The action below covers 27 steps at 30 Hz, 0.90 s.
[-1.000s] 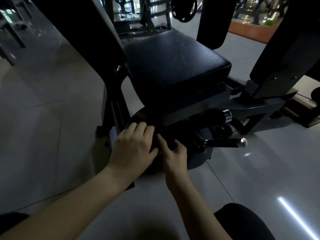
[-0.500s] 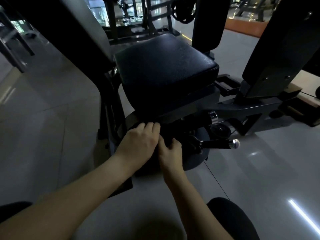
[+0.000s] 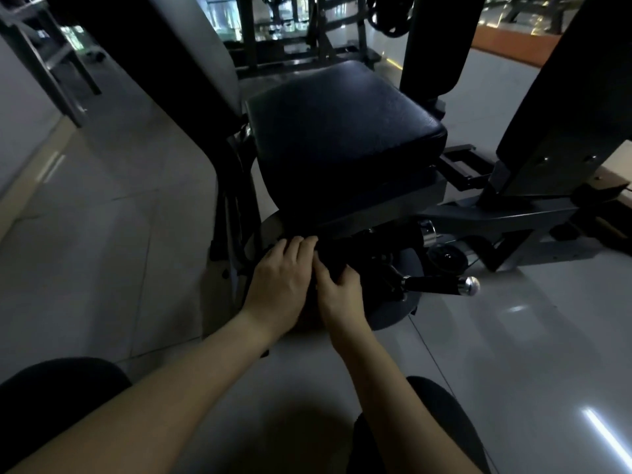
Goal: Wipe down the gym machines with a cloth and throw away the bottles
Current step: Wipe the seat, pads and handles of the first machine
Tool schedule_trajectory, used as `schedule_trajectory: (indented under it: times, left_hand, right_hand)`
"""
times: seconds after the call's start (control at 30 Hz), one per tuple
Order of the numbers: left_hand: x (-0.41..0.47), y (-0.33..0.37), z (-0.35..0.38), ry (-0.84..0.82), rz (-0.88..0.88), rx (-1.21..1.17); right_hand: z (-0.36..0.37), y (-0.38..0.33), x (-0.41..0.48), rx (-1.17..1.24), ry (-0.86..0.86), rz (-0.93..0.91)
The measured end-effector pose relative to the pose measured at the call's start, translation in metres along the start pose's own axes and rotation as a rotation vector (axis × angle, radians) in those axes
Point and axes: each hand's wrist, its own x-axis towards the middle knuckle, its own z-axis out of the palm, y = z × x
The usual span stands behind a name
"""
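Head view: just under the seat's (image 3: 342, 131) front edge, the left grip (image 3: 280, 282) presses flat-fingered beside the right grip (image 3: 342, 292), which seems to pinch a dark cloth (image 3: 333, 261). Wiping looks under way on this machine, with the seat top and any bottles probably still to do; no bottles show. Around the seat spreads a glossy grey floor (image 3: 513, 336) in a dim gym.

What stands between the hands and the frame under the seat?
Only the dark cloth. The left hand rests on it and the right hand grips it against the frame below the seat. The lever sticks out to the right, clear of both hands.
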Motion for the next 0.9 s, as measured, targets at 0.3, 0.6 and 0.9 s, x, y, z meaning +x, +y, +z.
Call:
schedule_trajectory:
  times: [0.3,0.6,0.9]
  left_hand:
    - [0.000,-0.012,-0.025,-0.059,0.038,-0.260]
    - [0.006,-0.003,-0.005,0.029,0.179,-0.283]
    - [0.042,0.009,-0.017,-0.121,0.231,0.090]
  right_hand:
    - [-0.006,0.002,0.000,-0.145,0.016,-0.012]
    - [-0.004,-0.019,-0.009,0.079,0.200,0.101]
    - [-0.017,-0.029,-0.012,0.071,0.220,0.252]
